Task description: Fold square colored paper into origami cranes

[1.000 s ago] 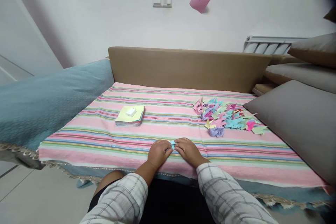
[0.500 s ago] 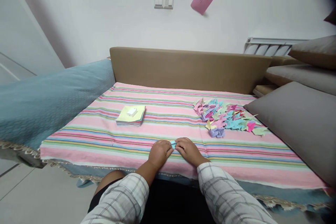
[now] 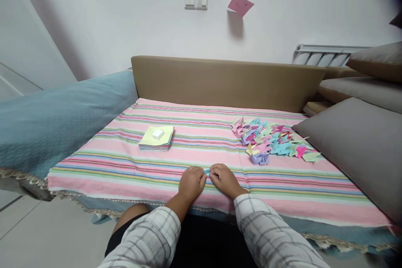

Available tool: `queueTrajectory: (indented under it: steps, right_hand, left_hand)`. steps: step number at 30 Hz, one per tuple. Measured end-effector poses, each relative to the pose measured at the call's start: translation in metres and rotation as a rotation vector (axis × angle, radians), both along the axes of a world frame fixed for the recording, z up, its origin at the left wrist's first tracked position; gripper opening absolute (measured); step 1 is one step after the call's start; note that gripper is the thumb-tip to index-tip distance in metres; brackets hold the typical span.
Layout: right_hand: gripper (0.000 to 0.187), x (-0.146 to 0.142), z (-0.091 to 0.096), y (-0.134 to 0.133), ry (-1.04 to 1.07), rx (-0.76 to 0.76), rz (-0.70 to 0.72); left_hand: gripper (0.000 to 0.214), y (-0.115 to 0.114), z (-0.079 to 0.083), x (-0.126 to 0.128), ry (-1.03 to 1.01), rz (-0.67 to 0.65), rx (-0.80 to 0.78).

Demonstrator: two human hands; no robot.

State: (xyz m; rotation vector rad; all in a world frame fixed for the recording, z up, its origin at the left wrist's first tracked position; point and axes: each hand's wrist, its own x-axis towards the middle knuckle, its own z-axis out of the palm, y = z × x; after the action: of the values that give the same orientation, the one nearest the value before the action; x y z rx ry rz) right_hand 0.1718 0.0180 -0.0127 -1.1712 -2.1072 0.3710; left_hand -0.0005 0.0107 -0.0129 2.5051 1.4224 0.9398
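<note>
A small piece of folded blue paper (image 3: 207,171) shows between my two hands, low over the striped cloth (image 3: 188,157). My left hand (image 3: 191,182) is closed on its left end, with thumb and fingers pinched together. On the right end, my right hand (image 3: 224,179) pinches it the same way. Most of the paper is covered by my fingers, so its full shape cannot be made out. Off to the right lies a heap of folded paper cranes (image 3: 273,139) in many colours. A stack of square coloured paper (image 3: 147,138) lies to the left, topped by a white plug adapter (image 3: 158,134).
Grey cushions (image 3: 354,146) are piled along the right side. A brown backrest (image 3: 226,83) runs along the back, and a blue-covered armrest (image 3: 69,117) bounds the left. On the wall are switches (image 3: 196,1) and a pink note (image 3: 240,4).
My hands stay nearly in place, with small shifts of the fingers around the blue paper. The pink note on the wall has flapped up at its lower edge.
</note>
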Motion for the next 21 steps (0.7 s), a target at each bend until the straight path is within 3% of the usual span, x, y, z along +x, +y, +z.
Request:
queueTrajectory:
  steps: [14,21]
  right_hand:
    - [0.011,-0.0055,0.0003,0.0074,0.056,-0.105,-0.115]
    - [0.013,-0.004,-0.0025,0.0106,0.047,-0.113,-0.053]
  left_hand:
    - [0.009,0.0012,0.0031,0.0018,-0.053,0.147,-0.148]
    - [0.018,0.0069,0.006,-0.0004,-0.077,0.039,-0.197]
